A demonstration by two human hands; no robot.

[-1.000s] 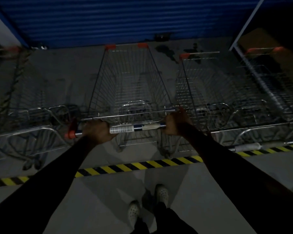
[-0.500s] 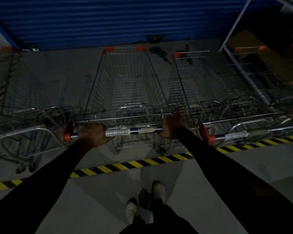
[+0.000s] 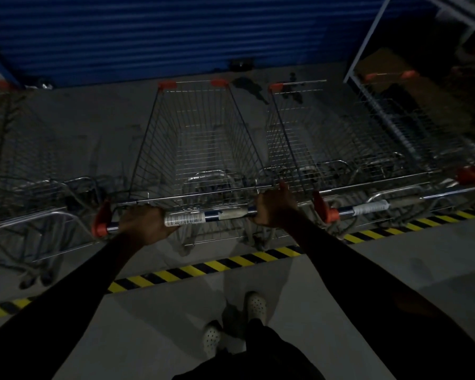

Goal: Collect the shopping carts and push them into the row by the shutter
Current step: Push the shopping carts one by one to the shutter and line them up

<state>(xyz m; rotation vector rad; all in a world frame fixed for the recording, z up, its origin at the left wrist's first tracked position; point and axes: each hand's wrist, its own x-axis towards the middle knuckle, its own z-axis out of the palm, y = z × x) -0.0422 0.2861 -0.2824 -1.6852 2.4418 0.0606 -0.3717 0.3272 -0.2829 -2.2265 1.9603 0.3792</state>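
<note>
Your left grip (image 3: pixel 146 223) is wrapped round the handle (image 3: pixel 211 215) of the cart (image 3: pixel 200 138) just inside its orange left end cap, and your right grip (image 3: pixel 276 207) holds the same bar at its right end, so both are closed on that one handle. The cart points nose-first at the blue shutter (image 3: pixel 176 31), its basket well past the striped floor line (image 3: pixel 203 270) and its bar about level with the handle of the neighbouring cart (image 3: pixel 313 138) just beside it on the right. From that I judge this cart is as good as home in the row; what is left is a last nudge if it needs squaring, then letting go and fetching any others. Whether any others remain you cannot tell from here, since nothing behind you is in view. The light is poor: the carts on the left (image 3: pixel 30 193) are a murky tangle of wire, and you cannot count them or see how they sit. The far right cart (image 3: pixel 390 75) is partly hidden behind a white shelf frame (image 3: pixel 368 42) and cut off at the edge. The wheels under your cart are barely visible, and the floor between its nose and the shutter looks open but too dark to judge.
</note>
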